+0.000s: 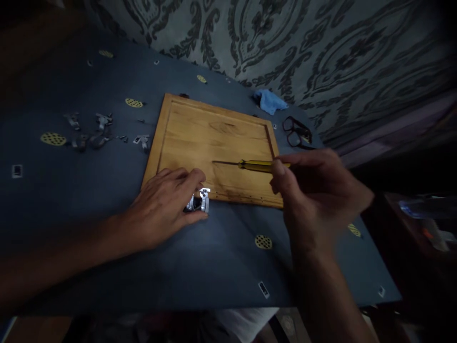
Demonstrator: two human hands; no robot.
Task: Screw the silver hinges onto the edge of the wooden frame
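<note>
A wooden cabinet door (217, 136) with a raised frame lies flat on the blue tabletop. At its near edge my left hand (167, 200) is closed around a metal cabinet hinge (203, 200), with the fingers over the wood and the thumb on the near side. Part of the hinge is hidden by the fingers. My right hand (310, 195) grips the yellow handle of a screwdriver (255, 165) between thumb and fingers. Its thin shaft points left above the door, and the tip is apart from the hinge. Small dark holes show along the door's near edge.
Several loose metal hinges (103, 121) and small screws (123, 138) lie left of the door. One hinge (143, 141) sits close to its left edge. A blue cloth (270, 101) and dark-framed glasses (297, 132) rest at the far right. A patterned wall covering (250, 38) borders the table's back.
</note>
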